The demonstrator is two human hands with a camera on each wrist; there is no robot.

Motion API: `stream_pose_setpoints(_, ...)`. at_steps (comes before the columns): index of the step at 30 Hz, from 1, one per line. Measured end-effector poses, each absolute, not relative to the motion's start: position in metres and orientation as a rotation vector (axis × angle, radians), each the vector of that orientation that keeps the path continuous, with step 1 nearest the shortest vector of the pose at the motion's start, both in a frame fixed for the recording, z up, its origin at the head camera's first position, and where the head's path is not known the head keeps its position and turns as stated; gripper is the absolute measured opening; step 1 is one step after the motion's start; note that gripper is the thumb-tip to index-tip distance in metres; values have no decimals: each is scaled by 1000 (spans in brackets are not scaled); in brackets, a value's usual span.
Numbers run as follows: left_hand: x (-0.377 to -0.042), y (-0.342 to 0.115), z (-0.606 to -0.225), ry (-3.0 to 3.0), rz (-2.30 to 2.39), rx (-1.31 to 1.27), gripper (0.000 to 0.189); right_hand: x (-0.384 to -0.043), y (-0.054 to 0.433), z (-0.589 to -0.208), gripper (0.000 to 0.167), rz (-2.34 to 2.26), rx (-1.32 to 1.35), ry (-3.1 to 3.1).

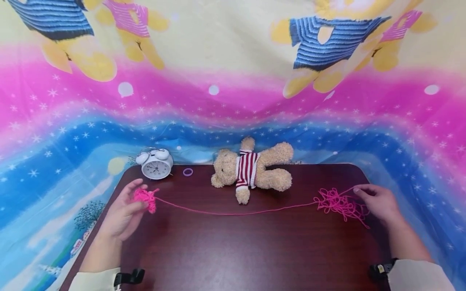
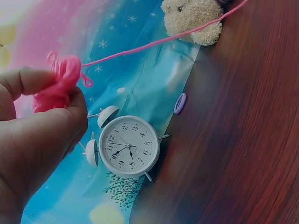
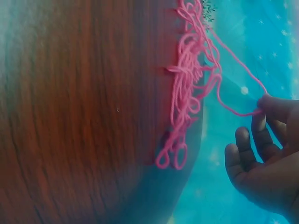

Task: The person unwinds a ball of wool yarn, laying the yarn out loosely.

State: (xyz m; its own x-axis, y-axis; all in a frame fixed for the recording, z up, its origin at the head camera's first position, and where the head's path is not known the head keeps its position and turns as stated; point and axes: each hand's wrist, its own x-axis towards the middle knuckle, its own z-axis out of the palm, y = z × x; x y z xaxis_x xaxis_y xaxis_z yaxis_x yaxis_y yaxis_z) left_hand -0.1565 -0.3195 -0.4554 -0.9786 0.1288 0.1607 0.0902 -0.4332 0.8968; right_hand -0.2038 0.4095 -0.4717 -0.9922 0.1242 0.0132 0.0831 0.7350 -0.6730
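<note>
In my left hand point(image 1: 123, 214) I grip a small wound bundle of pink yarn point(image 2: 65, 81) between thumb and fingers, raised over the table's left side. From it a single strand point(image 1: 233, 214) sags across to a loose, tangled heap of the same yarn point(image 1: 336, 204) at the right. My right hand point(image 1: 378, 200) pinches a loop of that yarn between thumb and index fingertip, beside the heap. The right wrist view shows the pinched loop at the fingertips point(image 3: 262, 103), with the other fingers loosely bent.
A white twin-bell alarm clock point(image 1: 156, 165) stands at the back left of the dark wooden table point(image 1: 233, 258). Beside it lies a purple ring point(image 1: 187, 172). A teddy bear point(image 1: 251, 169) in a striped shirt lies on its side at the back middle. A printed cloth point(image 1: 233, 101) hangs behind.
</note>
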Motion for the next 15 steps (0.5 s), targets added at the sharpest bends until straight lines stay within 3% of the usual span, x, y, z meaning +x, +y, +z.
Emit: stream_pose_setpoints(15, -162, -302, -453, 1720, 2587, 172, 30, -205, 378, -465, 51, 958, -124, -2879)
